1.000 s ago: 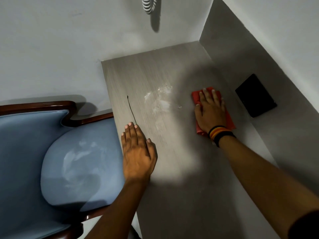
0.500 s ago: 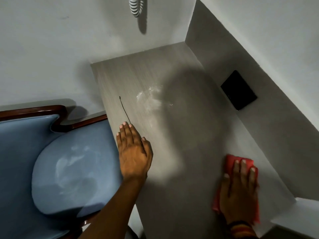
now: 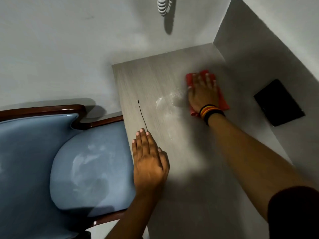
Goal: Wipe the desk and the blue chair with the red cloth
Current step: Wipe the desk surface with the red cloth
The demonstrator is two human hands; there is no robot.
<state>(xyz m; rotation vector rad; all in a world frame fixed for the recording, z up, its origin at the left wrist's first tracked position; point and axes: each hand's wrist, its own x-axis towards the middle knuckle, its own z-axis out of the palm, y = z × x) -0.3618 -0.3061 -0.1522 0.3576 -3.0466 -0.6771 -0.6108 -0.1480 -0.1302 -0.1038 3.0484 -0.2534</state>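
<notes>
Red cloth [image 3: 222,100] pressed flat under spread right hand [image 3: 203,94], just right of white smear [image 3: 165,100] on desk [image 3: 189,187]; left hand [image 3: 148,163] laid flat, fingers together, nearer blue chair [image 3: 86,169].

Bare forearms — a dark maroon sleeve [image 3: 293,213] on the right, striped black-red-yellow wristbands [image 3: 209,112] on that wrist.

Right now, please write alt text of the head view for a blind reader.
A right hand presses a red cloth flat on a pale desk, beside a whitish smear. The left hand rests flat at the desk edge, next to a blue chair.
</notes>
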